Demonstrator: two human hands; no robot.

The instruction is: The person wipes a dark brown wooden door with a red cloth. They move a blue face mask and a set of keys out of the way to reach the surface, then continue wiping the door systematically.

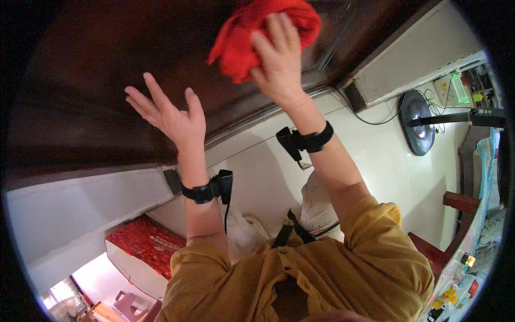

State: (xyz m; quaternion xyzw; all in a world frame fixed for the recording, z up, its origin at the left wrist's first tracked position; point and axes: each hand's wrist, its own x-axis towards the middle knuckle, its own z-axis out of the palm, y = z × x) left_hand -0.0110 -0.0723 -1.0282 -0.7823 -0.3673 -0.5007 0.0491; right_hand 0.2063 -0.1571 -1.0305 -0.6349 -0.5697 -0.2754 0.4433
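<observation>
A bunched red cloth is against a dark brown door panel at the top of the view. My right hand lies over the cloth with the fingers spread on it, slightly blurred. To the left, my left hand is held up with its fingers apart and nothing in it. It is in front of the panel, and I cannot tell whether it touches the surface. A black strap with a small device sits on each wrist.
Pale door frame walls flank the panel. A fan-like stand with a round dark base and loose cables stands on the tiled floor at right. A red and white box and a purple plastic stool are at lower left.
</observation>
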